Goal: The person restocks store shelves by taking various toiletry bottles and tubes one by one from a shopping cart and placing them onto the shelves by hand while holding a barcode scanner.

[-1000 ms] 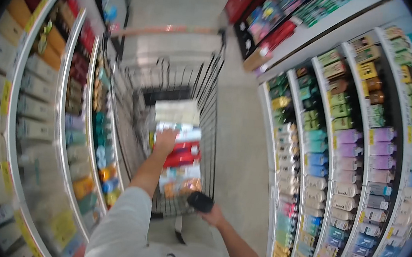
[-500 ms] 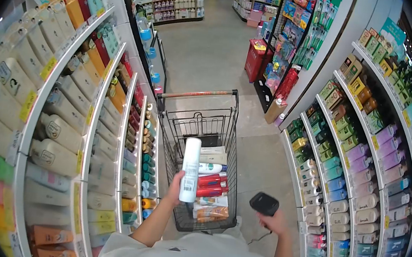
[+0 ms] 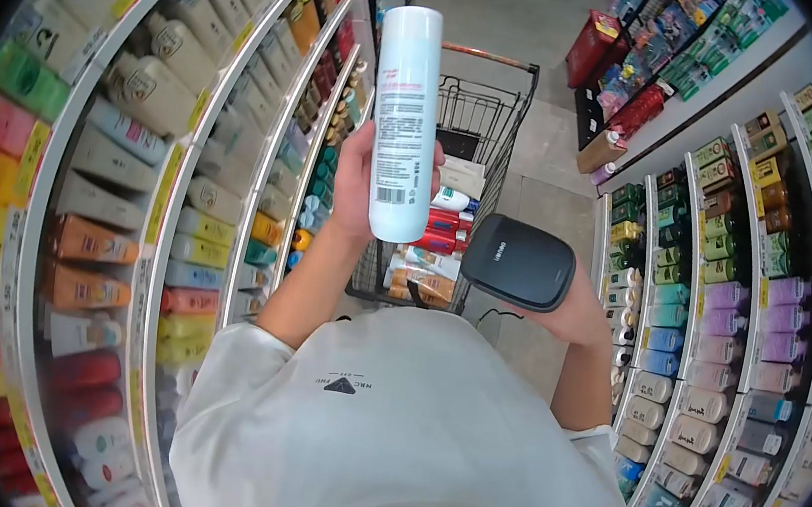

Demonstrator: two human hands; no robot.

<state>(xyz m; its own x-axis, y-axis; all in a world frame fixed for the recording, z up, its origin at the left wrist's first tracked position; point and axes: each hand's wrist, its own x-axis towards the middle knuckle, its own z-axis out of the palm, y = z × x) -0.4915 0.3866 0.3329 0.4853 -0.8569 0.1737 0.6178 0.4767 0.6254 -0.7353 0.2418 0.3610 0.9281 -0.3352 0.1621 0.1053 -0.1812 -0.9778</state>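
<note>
A tall white bottle (image 3: 410,86) stands nearly upright in my left hand (image 3: 352,189), whose fingers wrap round it from behind. Printed text and a barcode near its base face me. My right hand (image 3: 580,309) grips a black handheld barcode scanner (image 3: 520,264), its rounded head to the right of the bottle and apart from it. The scanner hides most of my right fingers. Beyond both hands is a wire shopping cart (image 3: 512,126) with red bottles (image 3: 447,222), a white bottle (image 3: 452,199) and orange packs (image 3: 419,286) inside, partly covered by my left hand and the bottle.
Curved shelves (image 3: 159,198) packed with bottles and tubes rise close on my left. More shelves (image 3: 692,313) of bottles line the right. At the far right stand a red bin (image 3: 594,51) and a rack of hanging packs (image 3: 730,45). A cable (image 3: 497,314) hangs beside the cart.
The white bottle has come up closer to my face. The scanner has swung inward and up towards the bottle. My view has tilted down, so my shirt shows more.
</note>
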